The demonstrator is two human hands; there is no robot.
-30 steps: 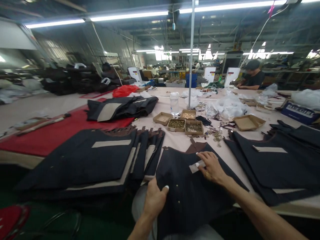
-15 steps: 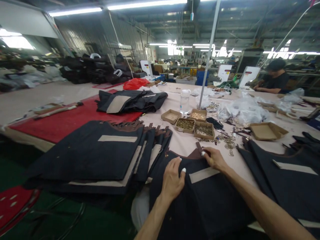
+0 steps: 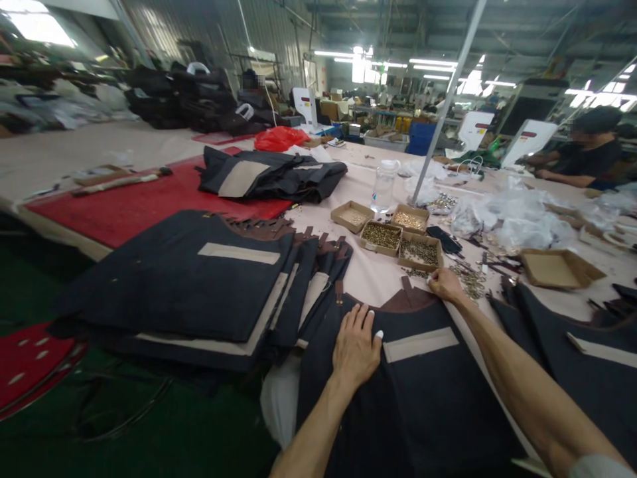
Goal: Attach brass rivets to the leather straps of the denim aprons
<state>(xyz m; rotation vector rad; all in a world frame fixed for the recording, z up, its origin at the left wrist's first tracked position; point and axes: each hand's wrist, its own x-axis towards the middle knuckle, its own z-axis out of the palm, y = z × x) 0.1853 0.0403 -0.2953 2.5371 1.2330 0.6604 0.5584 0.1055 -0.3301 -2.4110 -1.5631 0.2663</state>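
Note:
A dark navy fabric piece (image 3: 423, 405) with a beige strip (image 3: 421, 344) and a brown-lined curved top edge lies in front of me. Spread flat near its upper left part is my left hand (image 3: 357, 348), fingers stretched out and slightly apart. My right hand (image 3: 446, 285) is at the piece's upper right corner, just below a small cardboard box of metal studs (image 3: 421, 251). Its fingertips are pinched together; what they hold, if anything, is too small to make out. Between the hands a brown tab (image 3: 408, 287) sticks up from the top edge.
Left stands a stack of similar dark pieces (image 3: 174, 292); more pieces (image 3: 587, 372) lie at right. Beyond are a box of brass studs (image 3: 381, 237), a clear bottle (image 3: 384, 187), a metal pole (image 3: 448, 99) and plastic bags (image 3: 527, 222). A co-worker (image 3: 587, 153) sits far right.
My right hand has left the brown tab and moved right and away, toward the stud box. My left hand still rests on the fabric. The camera view has shifted and tilted.

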